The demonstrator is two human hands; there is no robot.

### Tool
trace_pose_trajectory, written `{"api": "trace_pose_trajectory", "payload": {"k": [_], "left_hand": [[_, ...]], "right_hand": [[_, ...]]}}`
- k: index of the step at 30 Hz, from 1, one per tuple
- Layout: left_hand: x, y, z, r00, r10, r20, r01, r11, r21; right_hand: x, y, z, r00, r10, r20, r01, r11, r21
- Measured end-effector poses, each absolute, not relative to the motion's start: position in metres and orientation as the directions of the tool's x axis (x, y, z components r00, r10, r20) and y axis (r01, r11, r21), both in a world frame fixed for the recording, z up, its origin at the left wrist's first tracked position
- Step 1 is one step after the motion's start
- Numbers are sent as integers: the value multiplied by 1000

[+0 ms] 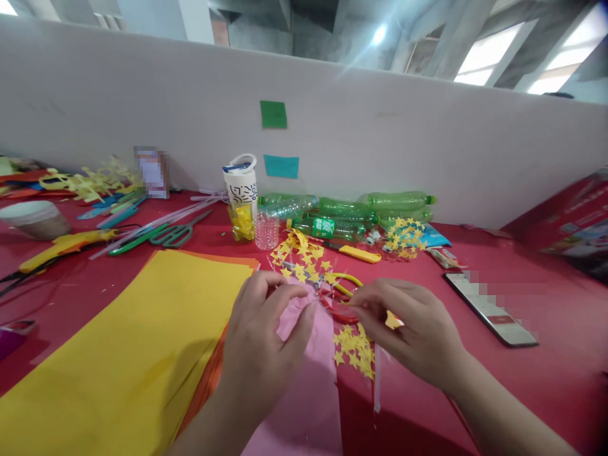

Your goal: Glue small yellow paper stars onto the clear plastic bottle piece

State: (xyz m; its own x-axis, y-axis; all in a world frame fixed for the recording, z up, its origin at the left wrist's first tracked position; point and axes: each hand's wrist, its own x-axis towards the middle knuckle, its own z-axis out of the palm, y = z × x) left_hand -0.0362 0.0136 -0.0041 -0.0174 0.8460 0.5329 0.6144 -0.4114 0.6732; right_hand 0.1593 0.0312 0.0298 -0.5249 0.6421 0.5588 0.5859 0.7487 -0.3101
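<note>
My left hand (268,342) is over the pink paper (308,386), its thumb and index fingertip close together at a thin transparent bit. Facing it, my right hand (411,326) pinches thumb against fingers; what lies in the pinch is too small to make out. Between and just beyond the hands lie pliers with red and yellow handles (346,278), partly hidden. Yellow paper stars (354,348) are heaped beside my right hand, and more yellow stars (299,272) lie beyond the pliers. A narrow transparent strip (377,380) hangs or lies below my right hand.
Yellow paper sheets (118,335) cover the left side. Scissors (178,234) and a yellow glue gun (66,247) lie behind them. Green bottles (342,209), a white cup (240,183) and a yellow cutter (358,253) line the back. A phone (491,310) rests at right.
</note>
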Motion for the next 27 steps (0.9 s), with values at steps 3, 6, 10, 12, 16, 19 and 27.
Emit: {"api": "trace_pose_trajectory", "payload": {"k": [3, 6, 10, 12, 16, 19, 27], "left_hand": [[-32, 21, -11, 18, 785, 619, 777, -401, 485], [-24, 25, -19, 22, 808, 589, 836, -338, 432], [-19, 28, -28, 2, 820, 573, 837, -315, 447], [-18, 29, -31, -2, 817, 577, 809, -337, 481], [-14, 30, -36, -31, 812, 583, 757, -362, 545], [-11, 31, -40, -42, 806, 590, 713, -389, 583], [-12, 29, -46, -39, 780, 625, 687, -433, 584]], "right_hand": [[155, 40, 28, -527, 645, 554, 577, 750, -324], [151, 44, 20, -525, 670, 525, 581, 733, -355], [151, 47, 7, -535, 716, 448, 591, 696, -407], [151, 48, 2, -545, 727, 418, 586, 687, -430], [152, 50, 0, -561, 726, 397, 564, 686, -459], [152, 51, -2, -563, 732, 385, 562, 680, -471], [151, 52, -7, -554, 737, 387, 579, 675, -457]]}}
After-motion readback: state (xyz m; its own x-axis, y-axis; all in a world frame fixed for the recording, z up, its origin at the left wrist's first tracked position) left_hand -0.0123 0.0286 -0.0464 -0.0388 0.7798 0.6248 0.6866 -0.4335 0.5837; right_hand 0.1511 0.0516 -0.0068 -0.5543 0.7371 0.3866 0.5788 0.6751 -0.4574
